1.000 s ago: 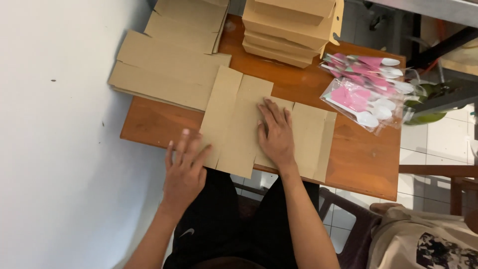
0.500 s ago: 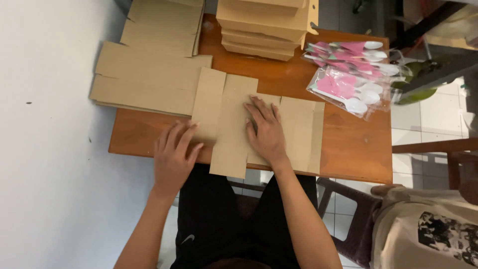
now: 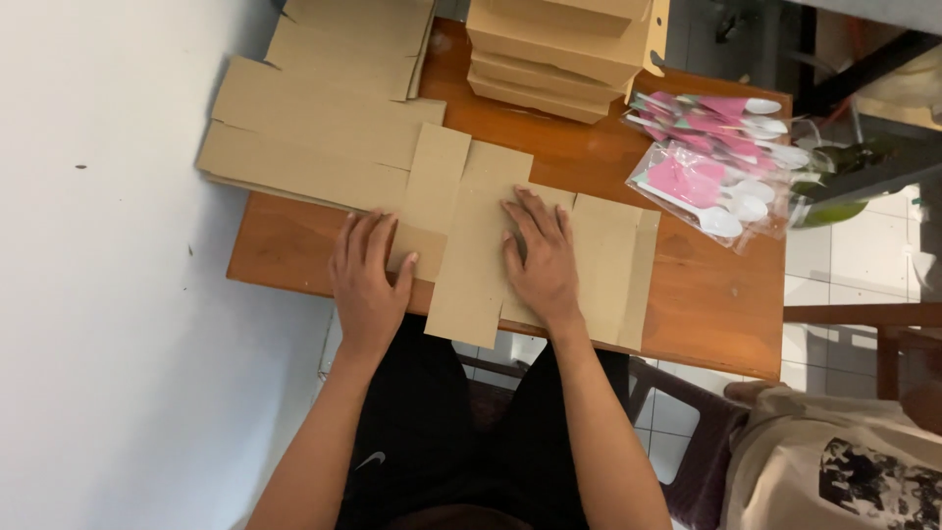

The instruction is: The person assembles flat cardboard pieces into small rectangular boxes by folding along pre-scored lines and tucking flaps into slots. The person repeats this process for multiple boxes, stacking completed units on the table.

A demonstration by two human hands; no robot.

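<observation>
Pressing down with both palms, you have your left hand [image 3: 368,280] spread flat on the left flap of one unfolded cardboard box blank [image 3: 491,240], fingers splayed and gripping nothing. Your right hand [image 3: 542,257] lies just as flat on the blank's middle panels, fingers pointing away from you; its grip is open too and closed on nothing. The blank lies across the near half of the wooden surface [image 3: 706,304], with its long middle strip hanging a little over the near edge above your lap.

Beyond your left hand sits one stack of flat cardboard blanks [image 3: 314,128], fanned toward the white wall; I cannot count the sheets in it. At the far edge, one pile of folded cardboard boxes [image 3: 559,49] stands about four high. To your right, well apart from the blank, lie two clear packets of white plastic spoons with pink napkins [image 3: 711,157], one overlapping the other. At the lower right corner another person's pale printed shirt [image 3: 844,466] shows.

Against half a second ago, your hands rest on the same panels and the blank has not shifted on the wood; the view has drifted slightly.
</observation>
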